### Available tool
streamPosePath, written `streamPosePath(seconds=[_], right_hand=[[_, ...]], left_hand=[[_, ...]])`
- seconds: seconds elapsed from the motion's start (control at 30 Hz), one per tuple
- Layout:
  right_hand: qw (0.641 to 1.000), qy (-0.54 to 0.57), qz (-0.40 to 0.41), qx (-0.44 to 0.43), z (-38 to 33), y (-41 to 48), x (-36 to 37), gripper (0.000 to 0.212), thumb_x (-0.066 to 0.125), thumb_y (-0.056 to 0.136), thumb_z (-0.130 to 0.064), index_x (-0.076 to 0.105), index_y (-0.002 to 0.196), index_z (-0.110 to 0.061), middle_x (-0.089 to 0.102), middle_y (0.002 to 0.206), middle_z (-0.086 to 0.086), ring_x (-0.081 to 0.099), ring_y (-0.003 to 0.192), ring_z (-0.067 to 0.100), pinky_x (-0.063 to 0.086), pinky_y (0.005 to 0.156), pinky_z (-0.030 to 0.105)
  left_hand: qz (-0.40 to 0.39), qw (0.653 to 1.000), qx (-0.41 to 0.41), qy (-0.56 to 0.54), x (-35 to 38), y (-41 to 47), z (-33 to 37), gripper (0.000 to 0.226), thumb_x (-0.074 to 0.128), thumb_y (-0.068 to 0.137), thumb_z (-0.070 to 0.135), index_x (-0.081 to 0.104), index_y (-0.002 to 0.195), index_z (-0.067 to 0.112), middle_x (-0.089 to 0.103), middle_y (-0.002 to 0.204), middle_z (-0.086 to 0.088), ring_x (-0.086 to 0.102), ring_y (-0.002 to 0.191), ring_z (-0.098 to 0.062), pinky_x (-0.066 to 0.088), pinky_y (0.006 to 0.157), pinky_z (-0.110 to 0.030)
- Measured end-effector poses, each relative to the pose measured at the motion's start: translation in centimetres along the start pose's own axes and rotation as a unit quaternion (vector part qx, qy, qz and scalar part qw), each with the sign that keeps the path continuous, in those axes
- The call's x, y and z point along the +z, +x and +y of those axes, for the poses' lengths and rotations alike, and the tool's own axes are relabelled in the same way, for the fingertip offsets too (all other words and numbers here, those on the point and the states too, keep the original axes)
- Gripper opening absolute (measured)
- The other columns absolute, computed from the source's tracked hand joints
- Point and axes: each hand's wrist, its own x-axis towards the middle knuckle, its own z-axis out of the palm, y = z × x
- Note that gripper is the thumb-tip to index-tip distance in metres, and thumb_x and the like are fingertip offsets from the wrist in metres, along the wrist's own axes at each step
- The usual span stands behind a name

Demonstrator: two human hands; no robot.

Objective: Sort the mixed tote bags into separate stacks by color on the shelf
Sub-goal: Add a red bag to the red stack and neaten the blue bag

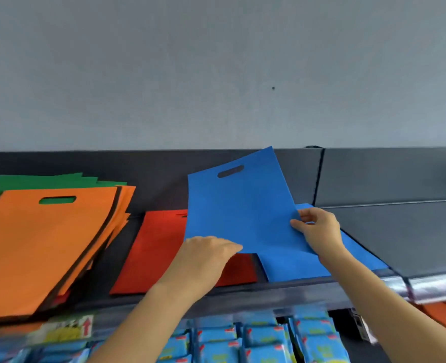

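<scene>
A blue tote bag with a cut-out handle is lifted and tilted above the dark shelf. My right hand pinches its right edge, thumb on top. Fingers of my left hand curl under its lower left corner. Another blue bag lies flat beneath it on the right. A red bag lies flat in the middle, partly covered by the blue one. At the left sits a mixed pile with an orange bag on top, green bags at the back and a dark layer between.
The shelf's front rail runs across below my hands. Under it hang several blue packets and a yellow price label. A grey wall fills the upper view. The shelf's right section is bare dark metal.
</scene>
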Motion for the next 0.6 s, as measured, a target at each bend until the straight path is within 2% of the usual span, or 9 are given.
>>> streamPosePath(seconds=[0.03, 0.1, 0.2, 0.27, 0.37, 0.4, 0.47, 0.53, 0.6], right_hand=[[1.000, -0.014, 0.010, -0.001, 0.7, 0.6, -1.3, 0.010, 0.068, 0.083, -0.008, 0.067, 0.093, -0.009, 0.064, 0.091, 0.004, 0.063, 0.083, 0.025, 0.055, 0.075, 0.040], [0.999, -0.045, 0.024, -0.002, 2.1, 1.8, -4.0, 0.013, 0.068, 0.083, -0.007, 0.068, 0.096, -0.008, 0.064, 0.090, 0.004, 0.060, 0.082, 0.024, 0.052, 0.075, 0.036], [0.995, -0.099, 0.028, -0.007, 3.9, 3.4, -7.2, 0.009, 0.069, 0.081, -0.005, 0.066, 0.087, -0.012, 0.064, 0.084, 0.002, 0.060, 0.082, 0.024, 0.052, 0.080, 0.038], [0.992, -0.126, 0.026, -0.007, 5.0, 4.4, -8.9, 0.011, 0.070, 0.080, -0.004, 0.067, 0.085, -0.013, 0.062, 0.077, -0.003, 0.060, 0.081, 0.024, 0.052, 0.082, 0.038], [0.984, -0.179, 0.018, -0.009, 6.9, 6.1, -10.4, 0.015, 0.072, 0.079, -0.007, 0.070, 0.093, -0.009, 0.065, 0.084, 0.002, 0.060, 0.083, 0.024, 0.051, 0.083, 0.036], [0.978, -0.206, 0.010, -0.008, 7.5, 6.6, -10.7, 0.016, 0.073, 0.078, -0.010, 0.070, 0.094, -0.009, 0.066, 0.088, 0.004, 0.060, 0.084, 0.024, 0.050, 0.081, 0.035], [0.964, -0.266, -0.014, 0.007, 8.5, 7.2, -10.9, 0.016, 0.074, 0.078, -0.016, 0.069, 0.092, -0.014, 0.065, 0.088, 0.002, 0.059, 0.084, 0.025, 0.047, 0.076, 0.031], [0.935, -0.351, -0.041, 0.021, 8.9, 7.5, -10.9, 0.014, 0.074, 0.077, -0.023, 0.063, 0.079, -0.015, 0.061, 0.079, 0.002, 0.058, 0.076, 0.027, 0.044, 0.064, 0.029], [0.897, -0.438, -0.058, 0.025, 8.9, 7.7, -10.8, 0.031, 0.074, 0.077, -0.030, 0.052, 0.068, -0.010, 0.055, 0.069, 0.003, 0.053, 0.065, 0.025, 0.036, 0.051, 0.026]], left_hand=[[-0.002, 1.000, 0.006, -0.011, 0.6, 1.0, 1.1, 0.041, 0.061, 0.058, 0.010, 0.072, 0.089, 0.034, 0.071, 0.077, 0.016, 0.067, 0.065, -0.008, 0.047, 0.044, -0.024], [-0.011, 0.999, 0.009, -0.035, 2.3, 3.1, 3.4, 0.041, 0.052, 0.071, 0.000, 0.068, 0.099, 0.026, 0.071, 0.091, 0.007, 0.067, 0.082, -0.018, 0.051, 0.059, -0.032], [-0.026, 0.997, 0.018, -0.066, 4.5, 5.7, 6.2, 0.051, 0.043, 0.083, -0.005, 0.058, 0.122, 0.023, 0.066, 0.114, 0.000, 0.060, 0.104, -0.025, 0.050, 0.079, -0.040], [-0.044, 0.996, 0.028, -0.076, 5.3, 7.1, 7.9, 0.056, 0.041, 0.087, -0.006, 0.051, 0.133, 0.025, 0.062, 0.123, 0.001, 0.056, 0.111, -0.024, 0.048, 0.085, -0.041], [-0.077, 0.993, 0.028, -0.086, 7.0, 8.5, 9.7, 0.054, 0.039, 0.090, -0.005, 0.049, 0.134, 0.025, 0.061, 0.125, -0.001, 0.055, 0.113, -0.024, 0.047, 0.087, -0.041], [-0.098, 0.991, 0.027, -0.090, 7.6, 8.8, 10.0, 0.048, 0.040, 0.091, -0.001, 0.053, 0.130, 0.023, 0.062, 0.122, -0.002, 0.056, 0.111, -0.026, 0.047, 0.086, -0.042], [-0.153, 0.985, 0.017, -0.081, 8.3, 9.2, 10.5, 0.026, 0.041, 0.098, 0.020, 0.060, 0.116, 0.019, 0.065, 0.114, -0.003, 0.057, 0.106, -0.027, 0.048, 0.081, -0.043], [-0.197, 0.975, -0.001, -0.107, 8.8, 9.3, 10.5, 0.040, 0.035, 0.097, 0.044, 0.063, 0.107, 0.018, 0.065, 0.113, 0.000, 0.056, 0.108, -0.024, 0.048, 0.083, -0.043], [-0.212, 0.966, -0.012, -0.151, 8.7, 9.3, 10.3, 0.049, 0.031, 0.095, 0.052, 0.065, 0.109, 0.020, 0.064, 0.119, 0.001, 0.053, 0.113, -0.021, 0.046, 0.089, -0.043]])
